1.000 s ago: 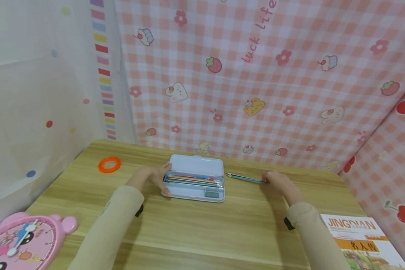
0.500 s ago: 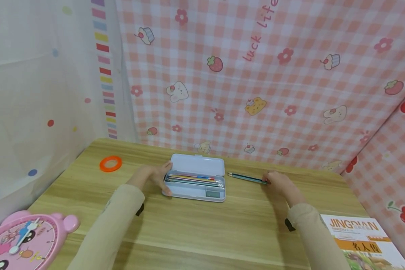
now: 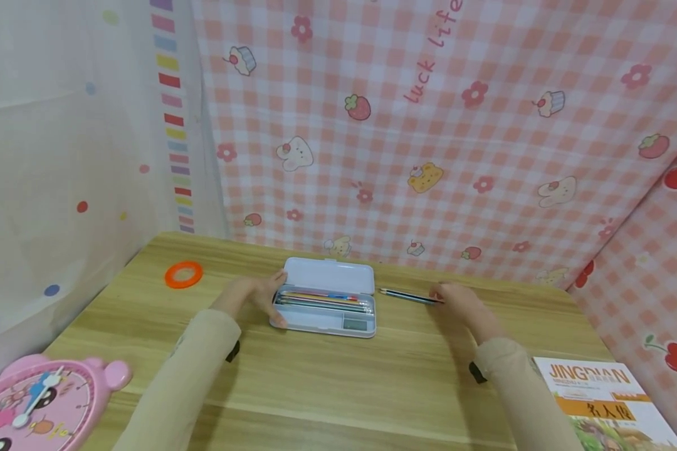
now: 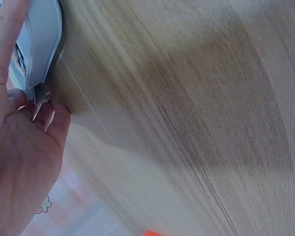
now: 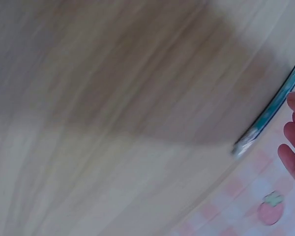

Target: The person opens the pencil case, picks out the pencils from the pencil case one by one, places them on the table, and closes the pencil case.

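A white pencil case (image 3: pixel 316 321) lies with its lid (image 3: pixel 328 275) raised on the wooden table. Inside it are several pencils (image 3: pixel 321 302) and a small grey-green block (image 3: pixel 355 324) in the right corner. My left hand (image 3: pixel 262 297) grips the case's left end, thumb along the front and fingers behind; the left wrist view shows the case's rounded end (image 4: pixel 46 44) under the thumb. To the right of the case, my right hand (image 3: pixel 458 302) pinches dark and teal pencils (image 3: pixel 409 297) near their right end, their sharpened tips towards the case.
An orange ring (image 3: pixel 183 275) lies at the back left. A pink toy clock (image 3: pixel 84 407) sits at the front left, and a book (image 3: pixel 592 379) at the front right. A checked cloth (image 3: pixel 372 156) hangs behind the table's back edge.
My right hand has shifted a little to the left along the pencils, and less of them shows. The left hand stays at the pencil case.
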`<state>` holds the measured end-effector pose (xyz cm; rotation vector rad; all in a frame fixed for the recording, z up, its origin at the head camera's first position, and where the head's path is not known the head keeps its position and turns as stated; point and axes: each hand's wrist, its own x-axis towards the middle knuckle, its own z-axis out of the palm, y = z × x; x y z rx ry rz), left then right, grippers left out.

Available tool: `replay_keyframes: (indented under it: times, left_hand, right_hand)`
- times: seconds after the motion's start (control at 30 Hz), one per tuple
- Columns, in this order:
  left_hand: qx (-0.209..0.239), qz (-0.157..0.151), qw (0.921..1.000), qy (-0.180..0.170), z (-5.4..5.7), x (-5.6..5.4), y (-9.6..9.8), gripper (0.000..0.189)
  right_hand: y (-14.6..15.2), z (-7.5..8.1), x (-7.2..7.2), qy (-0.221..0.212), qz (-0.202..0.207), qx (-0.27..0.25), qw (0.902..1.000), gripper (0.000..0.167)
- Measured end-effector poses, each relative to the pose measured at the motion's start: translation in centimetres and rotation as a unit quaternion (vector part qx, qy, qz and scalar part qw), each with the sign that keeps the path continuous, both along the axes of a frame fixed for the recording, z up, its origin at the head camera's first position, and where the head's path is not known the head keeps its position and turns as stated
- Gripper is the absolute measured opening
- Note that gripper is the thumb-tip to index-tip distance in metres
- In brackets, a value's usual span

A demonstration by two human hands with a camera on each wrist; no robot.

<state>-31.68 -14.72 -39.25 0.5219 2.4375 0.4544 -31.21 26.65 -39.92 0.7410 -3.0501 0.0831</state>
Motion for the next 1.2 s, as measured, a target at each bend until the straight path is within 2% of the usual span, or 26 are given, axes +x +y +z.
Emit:
replay_keyframes:
  times: [0.13, 0.33, 0.43, 0.57, 0.63, 0.77, 1.0, 1.2]
  left_hand:
    - [0.001, 0.003, 1.0, -0.001, 0.0, 0.0, 0.0, 0.118]
    - [-0.003, 0.003, 1.0, -0.002, -0.1, -0.2, 0.0, 0.119]
    - [-0.002, 0.005, 1.0, -0.001, -0.2, -0.2, 0.0, 0.119]
    - [0.0, 0.009, 1.0, -0.002, -0.2, -0.1, 0.0, 0.119]
    - [0.001, 0.01, 0.9999, -0.002, -0.2, -0.1, 0.0, 0.119]
    - [0.003, 0.009, 1.0, 0.001, -0.3, -0.2, 0.0, 0.12]
    - [-0.002, 0.012, 0.9999, 0.003, 0.0, 0.0, 0.0, 0.12]
    - [-0.006, -0.003, 0.9998, 0.016, 0.0, 0.1, 0.0, 0.119]
  right_hand:
    - [-2.0, 0.1, -0.3, 0.025, 0.03, -0.002, 0.9992, 0.014]
    - [-6.1, 0.7, -0.4, 0.01, 0.07, -0.034, 0.9969, 0.014]
    - [-8.4, 0.9, -0.5, -0.01, 0.089, -0.053, 0.9946, 0.016]
    - [-11.0, 1.1, -0.5, -0.066, 0.087, -0.069, 0.9916, 0.022]
    - [-12.0, 1.0, -0.5, -0.079, 0.097, -0.069, 0.9898, 0.021]
    - [-13.1, 0.6, -0.6, -0.087, 0.106, -0.064, 0.9885, 0.016]
    - [-13.9, 0.2, -0.6, -0.106, 0.095, -0.068, 0.9875, 0.014]
    - [-14.0, 0.2, -0.2, -0.085, 0.096, -0.059, 0.99, 0.013]
